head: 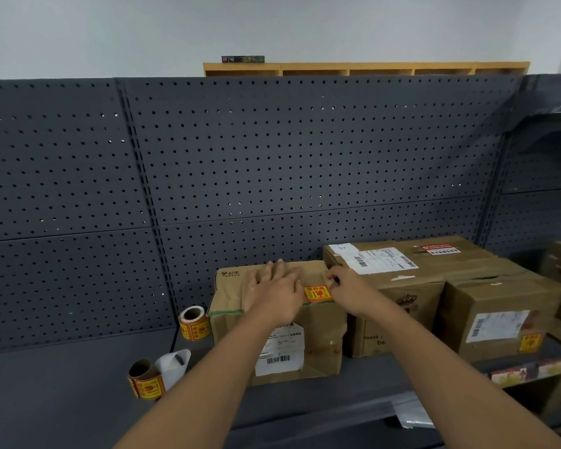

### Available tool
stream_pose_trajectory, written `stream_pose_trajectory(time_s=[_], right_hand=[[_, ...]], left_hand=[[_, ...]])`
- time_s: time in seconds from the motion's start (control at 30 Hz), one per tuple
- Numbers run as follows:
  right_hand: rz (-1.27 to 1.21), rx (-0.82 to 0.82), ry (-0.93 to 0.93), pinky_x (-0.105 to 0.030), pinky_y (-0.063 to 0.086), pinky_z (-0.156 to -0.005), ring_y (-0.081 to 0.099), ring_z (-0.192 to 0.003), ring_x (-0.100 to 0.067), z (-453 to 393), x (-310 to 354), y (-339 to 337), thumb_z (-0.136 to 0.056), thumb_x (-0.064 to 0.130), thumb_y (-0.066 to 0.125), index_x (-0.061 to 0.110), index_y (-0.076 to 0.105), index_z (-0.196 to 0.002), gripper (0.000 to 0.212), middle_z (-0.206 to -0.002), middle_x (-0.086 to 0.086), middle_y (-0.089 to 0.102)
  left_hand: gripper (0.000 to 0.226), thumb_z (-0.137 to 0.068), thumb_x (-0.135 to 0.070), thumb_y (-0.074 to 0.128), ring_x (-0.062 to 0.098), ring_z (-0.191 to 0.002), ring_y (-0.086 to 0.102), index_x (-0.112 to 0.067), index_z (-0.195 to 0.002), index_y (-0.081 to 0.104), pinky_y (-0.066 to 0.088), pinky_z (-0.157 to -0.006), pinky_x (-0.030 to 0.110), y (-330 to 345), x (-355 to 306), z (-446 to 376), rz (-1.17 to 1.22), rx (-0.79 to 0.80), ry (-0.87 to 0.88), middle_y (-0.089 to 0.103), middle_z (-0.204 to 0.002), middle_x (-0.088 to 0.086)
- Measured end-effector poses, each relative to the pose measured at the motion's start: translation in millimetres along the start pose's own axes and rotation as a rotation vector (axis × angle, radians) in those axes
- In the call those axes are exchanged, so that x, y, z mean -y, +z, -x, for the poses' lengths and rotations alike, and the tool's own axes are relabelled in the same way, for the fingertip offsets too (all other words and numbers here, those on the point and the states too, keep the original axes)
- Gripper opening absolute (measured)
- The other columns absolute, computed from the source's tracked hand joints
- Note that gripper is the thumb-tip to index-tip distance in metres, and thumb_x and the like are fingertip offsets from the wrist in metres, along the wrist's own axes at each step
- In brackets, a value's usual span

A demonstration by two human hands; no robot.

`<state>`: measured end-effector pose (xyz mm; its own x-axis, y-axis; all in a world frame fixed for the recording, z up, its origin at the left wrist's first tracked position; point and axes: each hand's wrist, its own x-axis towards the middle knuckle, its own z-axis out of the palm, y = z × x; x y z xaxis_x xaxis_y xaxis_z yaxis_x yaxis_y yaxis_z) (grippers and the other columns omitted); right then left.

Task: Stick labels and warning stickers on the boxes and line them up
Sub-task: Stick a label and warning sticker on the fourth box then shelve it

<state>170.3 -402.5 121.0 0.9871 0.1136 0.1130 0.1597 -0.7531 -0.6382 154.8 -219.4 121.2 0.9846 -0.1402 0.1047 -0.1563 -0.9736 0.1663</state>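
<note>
A worn brown cardboard box [318, 335] stands on the dark shelf [62, 384], with a white barcode label [280, 356] on its front. An orange warning sticker [318, 293] lies at the box's top front edge. My left hand [272, 291] rests flat on the box top, fingers straight, just left of the sticker. My right hand [345, 288] pinches the sticker's upper right corner. Two rolls of orange warning stickers stand left of the box: one [193, 323] beside it, one [144, 379] nearer me with a loose white backing strip [172, 364].
Two more labelled boxes stand to the right: a large one [402, 277] at the back and a smaller one [506, 315] with a warning sticker. A grey pegboard wall [272, 157] backs the shelf. A plastic sheet [412, 413] lies at the shelf's front edge.
</note>
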Motion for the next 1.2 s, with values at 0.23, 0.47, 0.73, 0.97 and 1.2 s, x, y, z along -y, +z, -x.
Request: stream_pose_trajectory(time_s=[0.23, 0.47, 0.73, 0.97, 1.2], right_hand=[[-0.143, -0.126, -0.007, -0.027, 0.049, -0.074, 0.061, -0.094, -0.013, 12, 5, 5, -0.106, 0.020, 0.051, 0.013, 0.059, -0.141, 0.037, -0.121, -0.004, 0.068], [-0.111, -0.286, 0.033, -0.041, 0.060, -0.061, 0.066, -0.064, -0.020, 35, -1, -3, -0.103, 0.040, 0.053, 0.022, 0.064, -0.087, 0.027, -0.072, -0.004, 0.068], [-0.062, -0.287, 0.028, -0.027, 0.047, -0.052, 0.063, -0.058, -0.010, 60, 0, 5, -0.097, 0.063, 0.052, 0.021, 0.067, -0.074, 0.050, -0.063, 0.005, 0.066], [-0.307, -0.165, 0.113, -0.043, 0.061, -0.077, 0.071, -0.082, -0.012, 57, 0, 25, -0.090, 0.079, 0.045, 0.019, 0.073, -0.099, 0.067, -0.088, 0.002, 0.076], [-0.425, -0.161, 0.108, -0.039, 0.059, -0.089, 0.067, -0.092, -0.004, 64, 30, 27, -0.095, 0.072, 0.045, 0.029, 0.071, -0.119, 0.056, -0.096, 0.013, 0.073]], left_hand=[[0.051, -0.105, -0.047, 0.026, 0.023, -0.157, 0.020, -0.037, -0.151, 0.047, 0.014, -0.125, 0.052, -3, 4, 4, 0.077, -0.127, 0.032, 0.027, -0.169, 0.001], [0.030, -0.104, -0.025, 0.050, 0.013, -0.113, 0.059, -0.018, -0.126, 0.070, 0.045, -0.098, 0.028, -33, 25, 28, 0.368, -0.331, 0.063, 0.064, -0.130, -0.001], [0.035, -0.103, -0.038, 0.049, 0.019, -0.106, 0.060, -0.024, -0.133, 0.061, 0.051, -0.093, 0.036, -32, 91, 43, 0.459, -0.291, -0.209, 0.049, -0.134, 0.000], [0.085, -0.088, -0.089, 0.028, 0.028, -0.147, 0.040, -0.045, -0.161, 0.020, 0.033, -0.120, 0.052, -9, 106, 51, 0.654, -0.116, -0.322, 0.042, -0.161, 0.001], [0.066, -0.102, -0.059, 0.047, 0.020, -0.138, 0.045, -0.034, -0.161, 0.031, 0.039, -0.110, 0.037, -16, 107, 59, 0.935, -0.205, -0.319, 0.038, -0.163, -0.002]])
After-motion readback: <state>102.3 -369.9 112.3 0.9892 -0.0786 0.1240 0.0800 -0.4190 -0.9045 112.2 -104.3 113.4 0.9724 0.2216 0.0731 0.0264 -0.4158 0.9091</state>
